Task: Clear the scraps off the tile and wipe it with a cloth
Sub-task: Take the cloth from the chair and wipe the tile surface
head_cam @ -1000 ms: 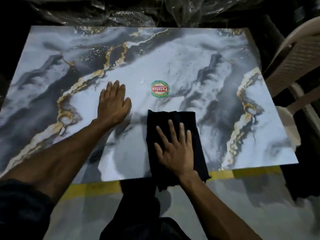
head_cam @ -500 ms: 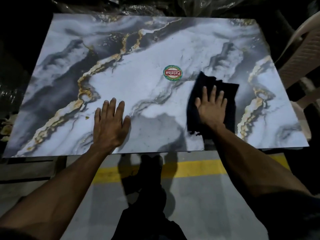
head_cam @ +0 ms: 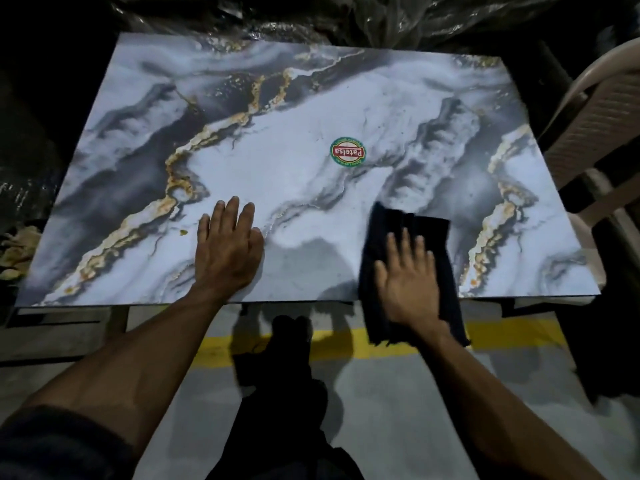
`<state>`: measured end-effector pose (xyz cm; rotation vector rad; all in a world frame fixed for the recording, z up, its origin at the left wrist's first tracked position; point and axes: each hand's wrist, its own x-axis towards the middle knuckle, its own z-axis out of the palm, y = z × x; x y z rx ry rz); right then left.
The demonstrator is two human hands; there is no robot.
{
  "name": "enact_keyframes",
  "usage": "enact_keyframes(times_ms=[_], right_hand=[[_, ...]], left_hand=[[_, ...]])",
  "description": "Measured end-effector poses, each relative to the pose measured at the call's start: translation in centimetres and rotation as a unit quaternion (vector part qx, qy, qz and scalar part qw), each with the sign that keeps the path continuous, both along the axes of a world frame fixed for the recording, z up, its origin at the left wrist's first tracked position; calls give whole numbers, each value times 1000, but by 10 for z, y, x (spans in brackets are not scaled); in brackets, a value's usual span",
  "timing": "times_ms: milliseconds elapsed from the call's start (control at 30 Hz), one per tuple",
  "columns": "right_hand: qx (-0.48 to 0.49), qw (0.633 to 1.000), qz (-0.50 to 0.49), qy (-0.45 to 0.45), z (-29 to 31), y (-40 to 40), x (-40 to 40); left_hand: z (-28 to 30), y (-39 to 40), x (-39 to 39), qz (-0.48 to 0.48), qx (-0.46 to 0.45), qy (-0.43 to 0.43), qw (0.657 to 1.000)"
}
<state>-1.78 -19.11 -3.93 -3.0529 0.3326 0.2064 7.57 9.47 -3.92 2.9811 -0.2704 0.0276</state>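
tile [head_cam: 311,188] lies flat, near edge over grey floor [head_cam: 398,410] | chair [head_cam: 595,133] close by right edge | left hand [head_cam: 227,252] spread flat on tile | right hand [head_cam: 408,282] flat, fingers spread, pressing black cloth [head_cam: 433,233] overhanging near edge | marbled white-grey-gold surface, round sticker [head_cam: 348,152] mid-tile

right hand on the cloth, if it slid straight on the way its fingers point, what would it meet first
Probably nothing. The right hand lies flat on the cloth, fingers pointing up the tile. Beyond the cloth's far edge lies bare tile; the sticker sits off to the left of that line.
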Motion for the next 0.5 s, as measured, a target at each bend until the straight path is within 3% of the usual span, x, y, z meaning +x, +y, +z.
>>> enact_keyframes(times_ms=[200, 500], right_hand=[[7, 994, -106, 12, 8, -34, 83], [-1, 999, 5, 33, 9, 52, 147]], left_hand=[[2, -3, 4, 9, -4, 8, 1000], [-4, -1, 3, 14, -55, -8, 998]])
